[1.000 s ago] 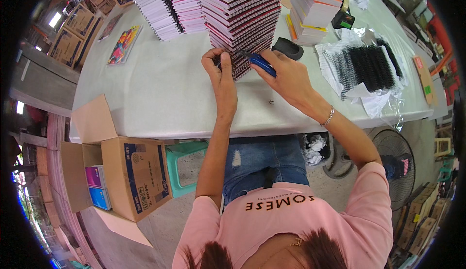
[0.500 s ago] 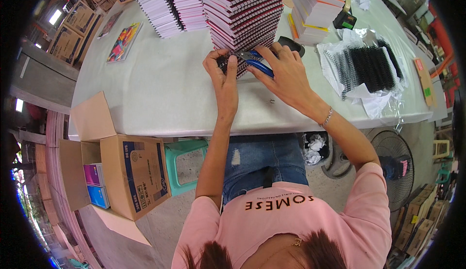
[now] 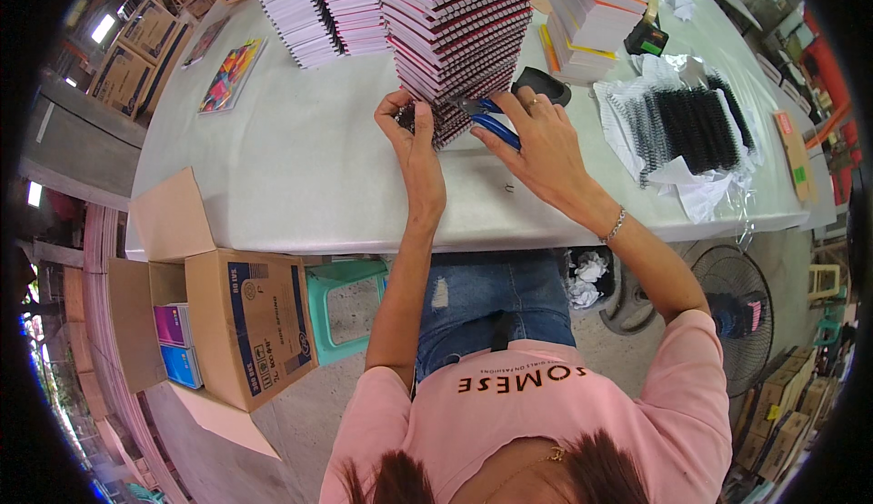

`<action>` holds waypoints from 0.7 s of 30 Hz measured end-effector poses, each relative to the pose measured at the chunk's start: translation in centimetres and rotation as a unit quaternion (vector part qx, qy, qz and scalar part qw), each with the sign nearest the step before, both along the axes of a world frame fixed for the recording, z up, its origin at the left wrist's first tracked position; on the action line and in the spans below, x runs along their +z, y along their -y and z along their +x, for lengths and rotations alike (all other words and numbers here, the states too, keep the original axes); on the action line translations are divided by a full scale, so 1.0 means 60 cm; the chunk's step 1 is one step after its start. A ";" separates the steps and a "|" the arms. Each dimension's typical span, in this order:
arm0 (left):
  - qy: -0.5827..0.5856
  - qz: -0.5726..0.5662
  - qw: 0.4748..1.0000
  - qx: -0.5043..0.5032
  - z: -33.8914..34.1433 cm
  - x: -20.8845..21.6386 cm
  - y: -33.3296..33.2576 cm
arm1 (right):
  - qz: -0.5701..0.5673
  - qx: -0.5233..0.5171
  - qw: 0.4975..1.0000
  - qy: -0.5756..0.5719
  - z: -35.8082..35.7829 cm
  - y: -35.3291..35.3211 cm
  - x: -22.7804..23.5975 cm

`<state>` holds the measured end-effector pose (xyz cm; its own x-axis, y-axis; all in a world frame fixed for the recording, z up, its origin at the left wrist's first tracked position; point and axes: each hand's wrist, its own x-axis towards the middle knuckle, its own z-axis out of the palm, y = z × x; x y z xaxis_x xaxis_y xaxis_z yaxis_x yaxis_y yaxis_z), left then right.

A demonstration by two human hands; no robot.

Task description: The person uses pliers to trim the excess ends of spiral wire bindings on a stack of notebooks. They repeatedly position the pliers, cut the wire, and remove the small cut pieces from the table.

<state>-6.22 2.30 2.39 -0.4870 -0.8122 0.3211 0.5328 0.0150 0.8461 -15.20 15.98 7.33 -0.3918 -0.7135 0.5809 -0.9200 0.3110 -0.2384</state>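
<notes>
You hold blue-handled cutters [image 3: 496,129] at a spiral-bound book stack [image 3: 456,36], upper centre of the frame.
Your right hand [image 3: 544,148] wraps around them; your left hand [image 3: 419,151] curls half-closed at the stack's lower corner, its exact hold unclear.

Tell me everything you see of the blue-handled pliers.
The pliers have two smooth, curved blue handles, plastic by the look, and a small grey, metal-looking head. The right hand holds them with the handles spread apart. The head points left, at the bound edges of the tall notebook stack. Whether the tips touch a binding is too small to tell.
</notes>
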 end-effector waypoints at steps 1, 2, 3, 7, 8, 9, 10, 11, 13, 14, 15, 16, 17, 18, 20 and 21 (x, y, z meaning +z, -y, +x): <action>0.006 -0.013 1.000 -0.003 -0.001 -0.003 0.000 | 0.001 -0.004 1.000 -0.029 0.000 -0.001 -0.002; 0.013 -0.027 1.000 -0.006 -0.001 -0.009 0.001 | 0.003 -0.003 1.000 -0.026 0.000 0.000 -0.003; 0.019 -0.040 0.999 -0.008 0.000 -0.014 0.003 | 0.005 -0.002 1.000 -0.022 0.000 0.002 -0.005; 0.102 -0.102 0.990 0.011 0.005 -0.026 0.008 | 0.021 0.003 1.000 -0.010 -0.002 0.009 -0.010; 0.109 -0.109 0.988 0.018 0.006 -0.024 0.007 | 0.007 0.006 1.000 -0.022 -0.001 0.011 -0.010; 0.116 -0.115 0.986 0.026 0.006 -0.023 0.007 | -0.008 0.009 0.999 -0.034 -0.001 0.014 -0.010; 0.116 -0.119 0.986 0.030 0.007 -0.023 0.007 | -0.022 0.011 0.999 -0.046 -0.002 0.016 -0.009; 0.115 -0.121 0.985 0.034 0.005 -0.022 0.007 | -0.015 0.023 0.999 -0.015 -0.005 0.017 -0.011; 0.114 -0.127 0.985 0.039 0.003 -0.023 0.005 | -0.002 0.047 0.998 0.046 -0.010 0.018 -0.018; 0.116 -0.131 0.984 0.042 0.004 -0.023 0.005 | 0.000 0.042 0.998 0.047 -0.008 0.017 -0.017; 0.117 -0.134 0.983 0.046 0.005 -0.023 0.004 | 0.003 0.036 0.998 0.047 -0.003 0.016 -0.016; 0.119 -0.133 0.983 0.046 0.005 -0.023 0.003 | 0.005 0.030 0.998 0.048 0.000 0.014 -0.014; 0.120 -0.131 0.983 0.048 0.005 -0.021 0.001 | 0.005 0.029 0.998 0.057 0.004 0.013 -0.014; 0.122 -0.130 0.983 0.049 0.006 -0.020 0.000 | 0.004 0.027 0.997 0.066 0.007 0.012 -0.014; 0.111 -0.118 0.985 0.052 0.004 -0.021 0.002 | 0.008 0.023 0.997 0.077 0.010 0.011 -0.012; 0.106 -0.112 0.987 0.053 0.003 -0.021 0.003 | 0.012 0.020 0.997 0.080 0.010 0.010 -0.010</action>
